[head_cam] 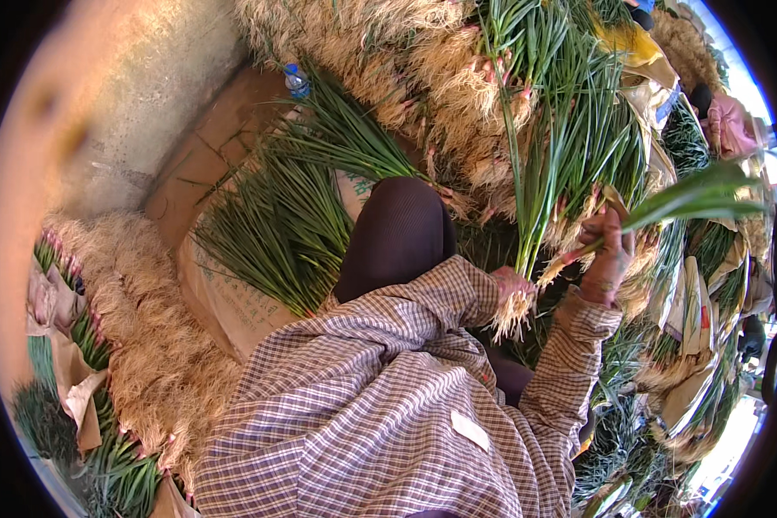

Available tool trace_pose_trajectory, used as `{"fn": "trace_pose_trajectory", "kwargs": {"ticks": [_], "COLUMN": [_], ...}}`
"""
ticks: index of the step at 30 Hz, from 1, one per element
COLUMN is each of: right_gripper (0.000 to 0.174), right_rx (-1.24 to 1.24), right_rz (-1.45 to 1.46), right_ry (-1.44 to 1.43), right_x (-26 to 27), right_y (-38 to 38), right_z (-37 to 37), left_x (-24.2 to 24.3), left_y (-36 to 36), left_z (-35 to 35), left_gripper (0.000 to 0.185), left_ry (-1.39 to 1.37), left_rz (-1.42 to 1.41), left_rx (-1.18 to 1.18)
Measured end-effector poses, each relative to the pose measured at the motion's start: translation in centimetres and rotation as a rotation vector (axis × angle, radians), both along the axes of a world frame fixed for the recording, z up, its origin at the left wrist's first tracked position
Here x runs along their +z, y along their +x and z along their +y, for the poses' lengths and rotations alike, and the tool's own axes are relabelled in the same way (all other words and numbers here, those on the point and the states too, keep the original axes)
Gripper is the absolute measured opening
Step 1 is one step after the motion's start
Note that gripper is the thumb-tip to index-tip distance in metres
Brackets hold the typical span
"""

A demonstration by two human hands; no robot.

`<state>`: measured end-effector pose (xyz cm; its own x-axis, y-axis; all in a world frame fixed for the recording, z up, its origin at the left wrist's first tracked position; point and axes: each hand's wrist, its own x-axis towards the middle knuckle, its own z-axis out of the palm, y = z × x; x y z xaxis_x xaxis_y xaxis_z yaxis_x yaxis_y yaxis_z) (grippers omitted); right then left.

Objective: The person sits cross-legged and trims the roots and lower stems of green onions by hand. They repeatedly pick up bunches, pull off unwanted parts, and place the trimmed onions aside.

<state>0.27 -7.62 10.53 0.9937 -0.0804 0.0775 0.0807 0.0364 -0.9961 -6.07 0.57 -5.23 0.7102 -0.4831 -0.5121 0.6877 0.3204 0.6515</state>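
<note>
My left hand [513,283] grips a bunch of young allium plants [531,201] low down, close to the pale roots. Its long green leaves stretch up the view. To the right, my raised right hand [605,249] holds one single allium plant [680,204], pinched between the fingers. That plant's leaves point right and blur at the tips, while its pinkish base and short roots are near the left hand's bunch. Left of my dark-clad knee [398,236], more green allium bunches [285,226] lie on a pale printed sack [223,304].
Thick heaps of allium plants with tan roots [362,45] rise ahead and pile up at left [155,343]. A plastic bottle with a blue cap [296,81] stands near a concrete wall [149,84]. Wrapped bundles [693,311] crowd the right side. A person in pink [733,126] is far right.
</note>
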Motion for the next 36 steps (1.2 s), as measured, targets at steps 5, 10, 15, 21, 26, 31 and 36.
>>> {"fn": "trace_pose_trajectory", "kwargs": {"ticks": [5,10,15,21,26,31,36], "right_gripper": [0.036,0.053,0.032,0.051,0.042,0.022,0.029], "right_rx": [0.39,0.499,-0.007,0.226,0.282,0.293,-0.031], "right_rz": [0.342,-0.143,-0.08,0.82,0.331,0.162,0.324], "right_ry": [0.468,-1.056,-0.382,-1.66,-1.68,-0.034,-1.047], "right_x": [-5.3,-6.5,-0.2,-6.2,-4.5,0.3,-5.1], "right_y": [2.9,6.1,9.6,11.9,13.4,10.5,9.3], "right_z": [8.5,11.9,2.1,-7.5,-11.2,-16.6,-14.4], "left_x": [-0.4,0.5,2.3,4.5,4.5,3.0,1.5], "left_y": [-1.2,-1.9,-1.5,-0.2,0.2,0.2,-0.6], "left_z": [0.1,0.1,0.8,1.8,1.5,1.3,0.4], "left_gripper": [0.026,0.028,0.03,0.033,0.033,0.03,0.037], "left_ry": [-0.018,-0.138,-0.41,-0.668,-0.657,-0.657,-0.831], "left_rz": [-0.08,-0.172,-0.286,-0.115,-0.082,-0.161,-0.421], "left_rx": [0.032,0.041,0.098,0.008,0.043,0.019,0.124]}}
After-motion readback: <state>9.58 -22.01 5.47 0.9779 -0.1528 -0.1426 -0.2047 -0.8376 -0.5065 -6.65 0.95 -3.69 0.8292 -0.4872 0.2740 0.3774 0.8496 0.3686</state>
